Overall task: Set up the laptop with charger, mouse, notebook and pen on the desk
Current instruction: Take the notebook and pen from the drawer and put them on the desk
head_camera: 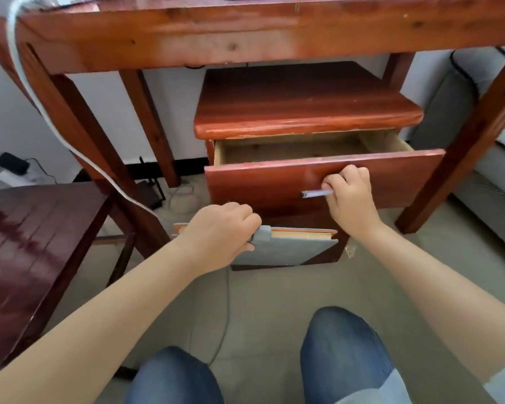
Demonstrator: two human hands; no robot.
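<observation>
My left hand [219, 228] grips a grey-covered notebook [286, 249] with an orange edge, holding it flat in front of the low cabinet. My right hand [350, 196] is closed around a slim silver pen [315, 194] and rests against the front of the pulled-out drawer [263, 185]. What I can see of the drawer's inside is bare wood. The wooden desk [245, 33] spans the top of the view, and only its front edge shows.
The small red-brown cabinet [303, 112] stands under the desk. A white cable [41, 106] hangs down the desk's left leg to the floor. A dark wooden seat [35, 234] is at my left, a grey sofa [493, 170] at the right. My knees are below.
</observation>
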